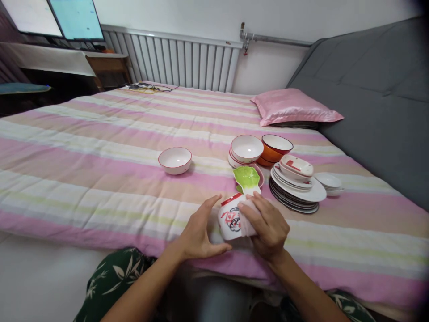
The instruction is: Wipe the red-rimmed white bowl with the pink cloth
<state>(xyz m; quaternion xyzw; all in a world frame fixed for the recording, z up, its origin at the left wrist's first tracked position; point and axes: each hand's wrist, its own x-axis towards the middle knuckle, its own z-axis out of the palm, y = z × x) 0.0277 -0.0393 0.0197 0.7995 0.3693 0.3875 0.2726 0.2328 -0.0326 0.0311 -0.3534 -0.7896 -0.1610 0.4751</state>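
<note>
A small white dish (230, 218) with a red rim stripe and a red-and-black drawing is tilted up in front of me, above the bed's near edge. My right hand (270, 226) grips its right side, with a pale pinkish cloth (248, 219) between the fingers and the dish. To the left, my left hand (200, 228) is open around the dish's near left side, thumb and fingers spread; whether it touches is unclear. Just beyond the dish lies a green leaf-shaped dish (247, 177) on a pink one (260, 174).
A white bowl (175, 160) stands alone on the striped bedspread (100, 170). Farther right are stacked white bowls (247, 148), orange bowls (271, 156), a plate stack (317, 194) topped by rectangular dishes (297, 165), and small dishes (329, 181). A pink pillow (296, 106) lies near the grey headboard (368, 85).
</note>
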